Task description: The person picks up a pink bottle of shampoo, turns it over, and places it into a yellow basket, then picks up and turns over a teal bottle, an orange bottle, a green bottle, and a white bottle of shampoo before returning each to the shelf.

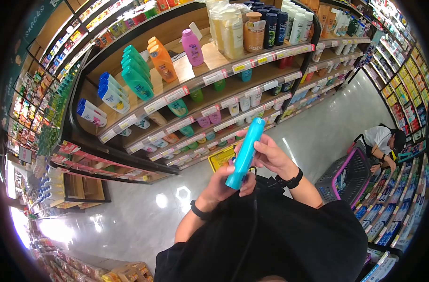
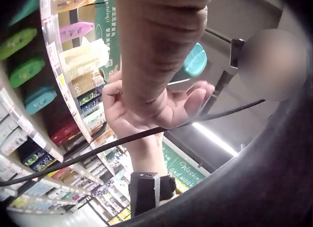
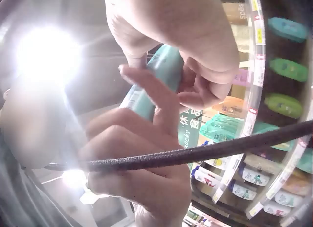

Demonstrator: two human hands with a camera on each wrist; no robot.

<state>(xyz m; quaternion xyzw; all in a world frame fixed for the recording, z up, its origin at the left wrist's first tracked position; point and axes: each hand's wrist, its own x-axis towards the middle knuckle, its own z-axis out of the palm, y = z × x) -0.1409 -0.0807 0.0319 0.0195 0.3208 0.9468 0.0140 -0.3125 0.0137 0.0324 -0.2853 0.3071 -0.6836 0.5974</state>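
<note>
I hold a tall teal bottle point(image 1: 245, 152) in front of me with both hands, slanted with its top toward the shelves. My left hand point(image 1: 226, 185) grips its lower end, fingers curled round it. My right hand point(image 1: 268, 152) holds the bottle's middle from the right side. In the right wrist view the bottle point(image 3: 161, 73) shows between my right hand's curled fingers point(image 3: 205, 90) above and my left hand point(image 3: 137, 153) below. The left wrist view shows only the bottle's rounded end point(image 2: 195, 59) beyond my right hand point(image 2: 161, 107). Both wrists wear black bands.
Store shelves point(image 1: 186, 89) with teal, orange, pink and white bottles stand ahead. A yellow basket point(image 1: 222, 157) sits on the shiny floor below them. To the right a crouching person point(image 1: 381, 141) is beside a grey and purple basket point(image 1: 346, 176). More shelving lines the right aisle.
</note>
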